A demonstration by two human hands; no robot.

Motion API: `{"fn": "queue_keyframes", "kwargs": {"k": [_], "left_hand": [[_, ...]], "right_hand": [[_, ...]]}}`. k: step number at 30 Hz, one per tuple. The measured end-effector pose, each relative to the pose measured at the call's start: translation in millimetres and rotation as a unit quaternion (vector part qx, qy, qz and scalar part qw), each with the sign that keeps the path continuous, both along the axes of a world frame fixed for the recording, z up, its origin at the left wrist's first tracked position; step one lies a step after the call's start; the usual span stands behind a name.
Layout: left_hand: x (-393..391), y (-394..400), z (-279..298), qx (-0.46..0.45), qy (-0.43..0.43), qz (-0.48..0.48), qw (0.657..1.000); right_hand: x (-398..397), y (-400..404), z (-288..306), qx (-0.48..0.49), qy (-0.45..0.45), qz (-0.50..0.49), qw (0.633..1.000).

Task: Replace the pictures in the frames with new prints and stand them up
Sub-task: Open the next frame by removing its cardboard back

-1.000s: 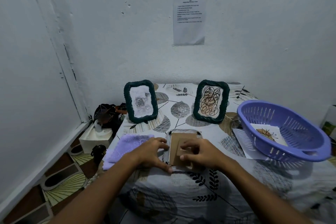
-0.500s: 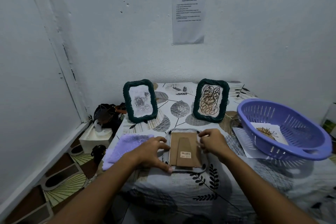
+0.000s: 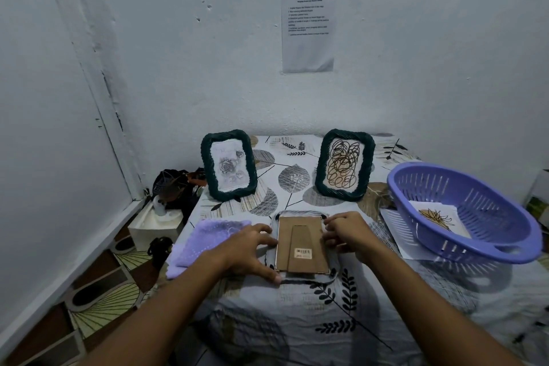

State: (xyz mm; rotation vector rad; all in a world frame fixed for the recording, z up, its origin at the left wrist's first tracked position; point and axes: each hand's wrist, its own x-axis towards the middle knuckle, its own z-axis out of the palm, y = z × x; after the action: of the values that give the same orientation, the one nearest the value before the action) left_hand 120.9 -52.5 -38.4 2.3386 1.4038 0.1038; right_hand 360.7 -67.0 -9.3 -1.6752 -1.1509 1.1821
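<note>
Over on the right, the purple basket [image 3: 463, 214] sits tilted on the table [image 3: 297, 321] with a print [image 3: 436, 215] of a brown scribbled plant lying inside it, and a white sheet [image 3: 395, 230] pokes out from beneath its near wall. Close to the person, a third frame [image 3: 301, 242] lies face down on the leaf-patterned cloth, brown backing and folded stand up, a barcode sticker near its lower end. The left hand [image 3: 246, 249] has thumb and fingers spread and curled along the frame's left edge, holding it; the right hand [image 3: 346, 230] pinches the right edge with curled fingertips. Two dark green frames stand upright behind, the rose picture [image 3: 228, 165] on the left and the looped-line picture [image 3: 344, 165] on the right. A lilac cloth [image 3: 208, 236] lies just beside the left hand. I can't read the notice [image 3: 307, 28] taped on the wall, and the dark clutter [image 3: 175, 187] past the table's left edge is too dim to make out.
</note>
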Motion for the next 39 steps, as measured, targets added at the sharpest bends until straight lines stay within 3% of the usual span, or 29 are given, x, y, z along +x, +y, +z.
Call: {"fn": "queue_keyframes", "kwargs": {"k": [7, 11, 17, 39], "left_hand": [[0, -1, 1, 0.005, 0.0, -0.005, 1.0], [0, -1, 0, 0.001, -0.001, -0.004, 1.0], [0, -3, 2, 0.001, 0.004, -0.005, 1.0], [0, -2, 4, 0.007, 0.004, -0.009, 1.0]], "right_hand": [[-1, 5, -3, 0.038, 0.052, -0.056, 0.996], [-4, 7, -3, 0.03, 0.096, -0.037, 0.994], [-10, 14, -6, 0.008, 0.076, -0.02, 0.997], [13, 22, -19, -0.045, 0.142, -0.036, 0.988]]}}
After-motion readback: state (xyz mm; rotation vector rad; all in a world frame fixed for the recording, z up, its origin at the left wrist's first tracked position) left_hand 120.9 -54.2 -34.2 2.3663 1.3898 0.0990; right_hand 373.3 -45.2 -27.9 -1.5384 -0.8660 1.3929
